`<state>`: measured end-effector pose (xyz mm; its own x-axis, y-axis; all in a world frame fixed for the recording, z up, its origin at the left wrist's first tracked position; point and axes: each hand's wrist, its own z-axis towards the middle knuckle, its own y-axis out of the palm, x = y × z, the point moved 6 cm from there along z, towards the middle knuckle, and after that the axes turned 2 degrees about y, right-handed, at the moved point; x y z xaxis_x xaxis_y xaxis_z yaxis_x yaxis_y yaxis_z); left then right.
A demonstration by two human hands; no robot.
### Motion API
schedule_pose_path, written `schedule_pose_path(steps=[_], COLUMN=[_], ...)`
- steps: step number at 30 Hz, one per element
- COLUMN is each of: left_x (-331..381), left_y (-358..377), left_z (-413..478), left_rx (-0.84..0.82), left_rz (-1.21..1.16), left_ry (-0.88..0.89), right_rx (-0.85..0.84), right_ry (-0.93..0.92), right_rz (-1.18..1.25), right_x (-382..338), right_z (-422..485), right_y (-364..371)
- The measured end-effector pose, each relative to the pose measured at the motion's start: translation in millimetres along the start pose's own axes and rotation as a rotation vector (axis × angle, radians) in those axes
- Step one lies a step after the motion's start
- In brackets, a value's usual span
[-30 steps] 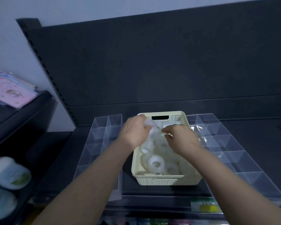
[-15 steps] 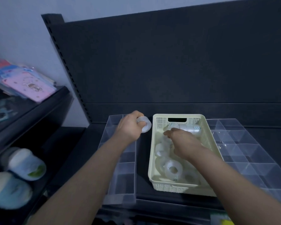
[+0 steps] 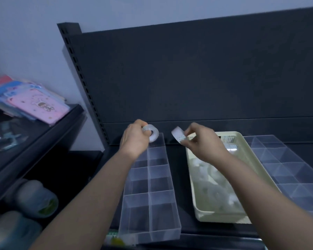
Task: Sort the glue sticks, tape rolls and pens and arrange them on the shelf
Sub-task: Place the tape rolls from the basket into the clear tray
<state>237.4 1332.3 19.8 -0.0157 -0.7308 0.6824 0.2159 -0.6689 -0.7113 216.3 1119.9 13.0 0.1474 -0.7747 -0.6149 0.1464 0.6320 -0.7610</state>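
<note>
While you are lifting tape out for sorting, your left hand [image 3: 134, 139] is curling its fingers round one tape roll [image 3: 153, 134] above the far end of the left divided tray [image 3: 150, 213]. Your right hand [image 3: 202, 141] is pinching a second tape roll [image 3: 177, 135] between that tray and the cream basket [image 3: 222, 216] on the shelf [image 3: 177, 177]. Next, I judge, you are needing to lower each roll into a far compartment and release it clear of the dividers. Counting: two rolls in hand, one basket and two clear trays, with the right tray [image 3: 287, 165] lying beyond the basket. The basket's remaining rolls are blurring past counting, and no glue sticks or pens are showing.
</note>
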Motion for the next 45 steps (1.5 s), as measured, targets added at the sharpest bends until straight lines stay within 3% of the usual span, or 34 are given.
schedule_pose_path(steps=[5,9,12,18,21,35,41,45], left_x=[-37,-43,-37,-56,-63,-82,-96,-104], left_y=[-26,-25,-20,-26,-28,34,18,6], left_z=[12,17,20,32,45,72,65,51], left_rx=[0.009,-0.014,-0.03,-0.015,0.012,-0.132,-0.027,-0.178], left_rz=[-0.002,-0.093,-0.142,-0.061,0.06,0.516,0.318,0.415], left_ry=[-0.071,-0.019,0.058,0.063,0.057,0.27,0.144,-0.054], right_rx=[-0.303,-0.464,-0.451,-0.084,-0.078,0.013,-0.002,-0.024], right_ry=[0.18,0.347,0.369,0.198,0.116,0.06,0.05,0.044], right_rz=[0.974,1.291,1.161,0.313,0.031,-0.07,-0.054,-0.055], right_x=[-41,-55,-55,-56,-66,-57,-62,-71], right_z=[12,14,15,27,37,43,47,55], right_y=[40,69,84,73,70,70,78,89])
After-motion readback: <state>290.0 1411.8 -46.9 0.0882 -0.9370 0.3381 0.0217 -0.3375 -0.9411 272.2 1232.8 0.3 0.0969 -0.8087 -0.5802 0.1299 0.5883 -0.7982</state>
